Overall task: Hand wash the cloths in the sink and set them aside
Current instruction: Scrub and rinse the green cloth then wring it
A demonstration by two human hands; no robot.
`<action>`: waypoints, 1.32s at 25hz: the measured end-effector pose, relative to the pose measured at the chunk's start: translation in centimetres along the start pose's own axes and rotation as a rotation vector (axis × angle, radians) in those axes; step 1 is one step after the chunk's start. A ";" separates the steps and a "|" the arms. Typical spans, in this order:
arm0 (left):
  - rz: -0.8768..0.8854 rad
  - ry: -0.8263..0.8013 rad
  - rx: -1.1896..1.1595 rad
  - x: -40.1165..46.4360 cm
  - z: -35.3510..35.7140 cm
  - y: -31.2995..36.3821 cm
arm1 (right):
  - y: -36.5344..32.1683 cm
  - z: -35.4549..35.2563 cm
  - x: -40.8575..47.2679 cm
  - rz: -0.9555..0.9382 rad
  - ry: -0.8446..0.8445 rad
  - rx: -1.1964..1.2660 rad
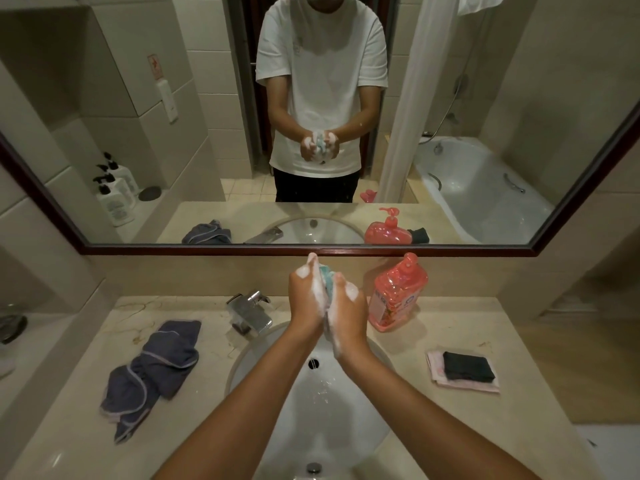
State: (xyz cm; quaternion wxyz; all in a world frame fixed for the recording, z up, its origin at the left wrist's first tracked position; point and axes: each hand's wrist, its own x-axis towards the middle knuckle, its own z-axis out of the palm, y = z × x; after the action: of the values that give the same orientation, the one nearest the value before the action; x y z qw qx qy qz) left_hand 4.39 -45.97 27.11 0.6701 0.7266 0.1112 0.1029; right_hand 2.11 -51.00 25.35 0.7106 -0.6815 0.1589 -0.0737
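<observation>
A: Why hold it above the sink (375, 403)?
B: Drips fall there; the desk (485, 327) stays dry.
A: And the grip?
B: Left hand (306, 297) and right hand (348, 311) clasp the teal cloth (327, 280) between them (lathered), soap bottle (396, 296) just right.

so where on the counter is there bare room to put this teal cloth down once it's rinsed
Bare counter between the sink and the folded cloths. Also in front of the dark cloth. Crowded behind: faucet, soap bottle.
</observation>
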 end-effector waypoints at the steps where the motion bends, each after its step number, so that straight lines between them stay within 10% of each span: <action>1: 0.006 0.002 0.017 -0.4 0.2 -0.1 | -0.5 -0.1 0.7 0.026 0.031 0.019; 33: -0.163 -0.042 -0.067 -1.9 2.2 0.2 | -3.9 -1.6 1.8 0.018 0.104 0.053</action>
State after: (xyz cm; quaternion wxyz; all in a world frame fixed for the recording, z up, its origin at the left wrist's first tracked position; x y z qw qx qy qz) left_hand 3.24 -48.62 27.16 0.7023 0.6945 0.1522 0.0363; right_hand 3.70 -53.31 28.94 0.7197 -0.6562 0.1997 -0.1070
